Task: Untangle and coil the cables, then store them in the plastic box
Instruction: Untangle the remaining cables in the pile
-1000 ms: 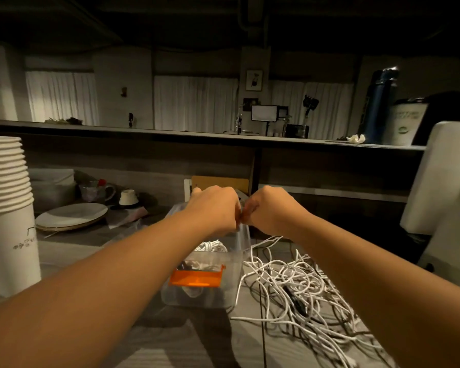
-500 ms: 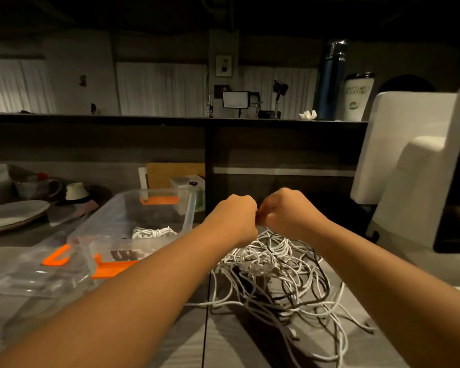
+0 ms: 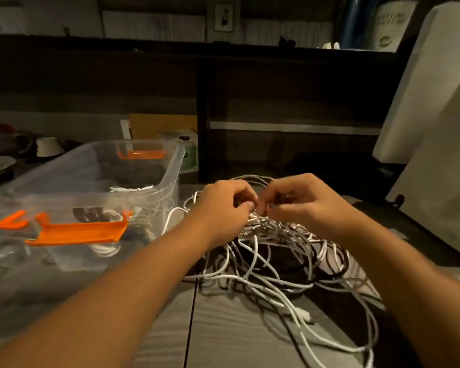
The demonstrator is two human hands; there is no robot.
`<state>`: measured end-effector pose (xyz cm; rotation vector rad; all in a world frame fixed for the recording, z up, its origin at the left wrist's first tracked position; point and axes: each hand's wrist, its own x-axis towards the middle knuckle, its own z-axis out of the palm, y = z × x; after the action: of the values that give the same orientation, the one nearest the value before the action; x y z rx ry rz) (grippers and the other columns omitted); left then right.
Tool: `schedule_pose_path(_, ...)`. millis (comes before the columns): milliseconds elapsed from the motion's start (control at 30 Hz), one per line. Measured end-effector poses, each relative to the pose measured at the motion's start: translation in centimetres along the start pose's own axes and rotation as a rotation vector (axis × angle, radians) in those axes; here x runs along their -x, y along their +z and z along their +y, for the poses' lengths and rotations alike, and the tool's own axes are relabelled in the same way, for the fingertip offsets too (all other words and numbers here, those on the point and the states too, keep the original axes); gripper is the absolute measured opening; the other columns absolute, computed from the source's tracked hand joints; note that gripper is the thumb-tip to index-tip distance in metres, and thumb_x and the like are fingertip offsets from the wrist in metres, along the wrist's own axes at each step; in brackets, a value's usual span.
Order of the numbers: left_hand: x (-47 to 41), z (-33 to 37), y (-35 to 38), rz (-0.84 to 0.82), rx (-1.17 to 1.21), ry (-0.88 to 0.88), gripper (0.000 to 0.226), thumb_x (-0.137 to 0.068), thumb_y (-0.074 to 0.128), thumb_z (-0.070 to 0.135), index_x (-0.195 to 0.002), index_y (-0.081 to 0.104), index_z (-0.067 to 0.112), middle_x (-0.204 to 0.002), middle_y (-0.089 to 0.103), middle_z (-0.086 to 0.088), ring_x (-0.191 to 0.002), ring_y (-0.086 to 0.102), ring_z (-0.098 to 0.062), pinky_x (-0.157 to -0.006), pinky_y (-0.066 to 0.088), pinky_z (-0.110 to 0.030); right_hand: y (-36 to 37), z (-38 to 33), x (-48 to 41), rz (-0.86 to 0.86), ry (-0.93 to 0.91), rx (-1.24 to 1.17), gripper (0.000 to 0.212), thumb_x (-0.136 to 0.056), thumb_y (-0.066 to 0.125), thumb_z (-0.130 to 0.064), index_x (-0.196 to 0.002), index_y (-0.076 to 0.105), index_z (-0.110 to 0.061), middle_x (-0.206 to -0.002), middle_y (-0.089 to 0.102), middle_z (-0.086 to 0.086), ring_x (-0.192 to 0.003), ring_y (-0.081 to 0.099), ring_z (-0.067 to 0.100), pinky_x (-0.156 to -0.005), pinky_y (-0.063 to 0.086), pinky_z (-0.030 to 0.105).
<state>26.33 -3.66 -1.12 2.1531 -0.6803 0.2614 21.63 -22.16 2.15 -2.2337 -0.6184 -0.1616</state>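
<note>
A tangled heap of white cables point(image 3: 274, 256) lies on the dark table in front of me. My left hand point(image 3: 223, 205) and my right hand point(image 3: 300, 205) are side by side over the top of the heap, fingers curled, pinching strands between them. The clear plastic box point(image 3: 170, 166) with orange latches stands open to the left of the heap. A coiled white cable point(image 3: 132, 188) and a darker coil lie inside it. A white plug end point(image 3: 304, 316) rests on the table near me.
The box's clear lid point(image 3: 8, 251) with an orange clip lies left of the box. A white appliance point(image 3: 436, 107) stands at the right. A dark counter wall runs behind, with a small carton point(image 3: 190, 155), plates and cups at the far left.
Both hands dropped from above the box down and right onto the cable heap. Their fists loosened into pinching fingers. My view swung right and downward.
</note>
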Motion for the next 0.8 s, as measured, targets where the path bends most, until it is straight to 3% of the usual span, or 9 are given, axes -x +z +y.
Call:
schedule_pose_path(67,0.2,-0.2,-0.2,-0.021,0.012,0.039,0.016,-0.092,0.066,0.012,-0.089,0.073,0.026,-0.079,0.07,0.01,-0.078,0.067,-0.007,-0.074,0.056,-0.031,0.2,-0.3,0.3,-0.186,0.027,0.069,0.011,-0.08,0.071,-0.03,-0.089,0.076,-0.034,-0.09,0.068,-0.005,-0.08,0.061,0.012,-0.072,0.049,0.028)
schedule_pose_path(133,0.2,-0.3,-0.3,-0.021,-0.012,0.062,0.017,-0.092,0.064,0.011,-0.09,0.073,0.025,-0.081,0.07,0.01,-0.079,0.067,-0.006,-0.076,0.057,-0.033,1.1,-0.1,0.3,-0.183,0.003,0.181,0.004,-0.086,0.077,-0.033,-0.09,0.077,-0.034,-0.094,0.07,-0.01,-0.085,0.063,0.01,-0.077,0.053,0.037)
schedule_pose_path(233,0.3,0.1,-0.3,0.024,0.147,0.033,0.017,-0.099,0.059,0.016,-0.089,0.073,0.017,-0.079,0.07,0.005,-0.075,0.065,-0.012,-0.073,0.053,-0.033,1.6,0.0,0.1,0.038,0.01,0.087,0.005,-0.088,0.076,-0.025,-0.084,0.077,-0.029,-0.08,0.072,-0.006,-0.074,0.066,0.007,-0.068,0.053,0.029)
schedule_pose_path(367,0.8,1.6,-1.1,-0.028,0.543,-0.119,0.049,-0.107,0.04,0.034,-0.097,0.071,-0.002,-0.073,0.067,-0.011,-0.073,0.062,-0.024,-0.067,0.048,-0.03,1.2,0.2,0.0,0.394,0.062,-0.006,0.008,-0.088,0.077,-0.029,-0.082,0.079,-0.024,-0.072,0.073,0.003,-0.07,0.07,0.023,-0.065,0.054,0.045)
schedule_pose_path(500,1.0,2.3,-1.6,-0.142,0.587,-0.111,0.049,-0.104,0.043,0.035,-0.093,0.069,-0.004,-0.071,0.068,-0.013,-0.078,0.063,-0.03,-0.079,0.049,-0.036,0.9,-0.1,-0.1,0.57,0.073,-0.01,0.012,-0.09,0.075,-0.029,-0.081,0.078,-0.022,-0.064,0.071,-0.001,-0.057,0.066,0.009,-0.051,0.049,0.025)
schedule_pose_path(567,0.9,2.1,-1.9,-0.172,0.614,-0.103,0.048,-0.103,0.043,0.037,-0.09,0.071,0.001,-0.073,0.069,-0.012,-0.078,0.066,-0.028,-0.083,0.049,-0.037,0.6,-0.2,-0.1,0.639,0.108,-0.042,0.015,-0.092,0.073,-0.028,-0.08,0.076,-0.019,-0.058,0.068,-0.002,-0.045,0.056,0.0,-0.044,0.039,0.014)
schedule_pose_path(667,0.9,2.2,-2.1,-0.147,0.562,-0.002,0.031,-0.103,0.049,0.021,-0.089,0.071,0.004,-0.072,0.068,-0.007,-0.073,0.065,-0.02,-0.076,0.054,-0.03,0.5,-0.1,0.0,0.67,0.138,-0.07,0.017,-0.095,0.07,-0.03,-0.084,0.075,-0.018,-0.055,0.066,-0.001,-0.041,0.05,-0.001,-0.042,0.036,0.013)
schedule_pose_path(800,0.4,2.5,-1.9,0.127,0.704,0.001,0.026,-0.106,0.045,0.019,-0.09,0.064,0.009,-0.067,0.059,-0.002,-0.061,0.056,-0.017,-0.06,0.052,-0.026,0.6,-0.2,0.0,0.491,0.12,-0.331,0.018,-0.097,0.065,-0.027,-0.093,0.077,-0.015,-0.069,0.068,0.006,-0.061,0.062,0.009,-0.056,0.044,0.021)
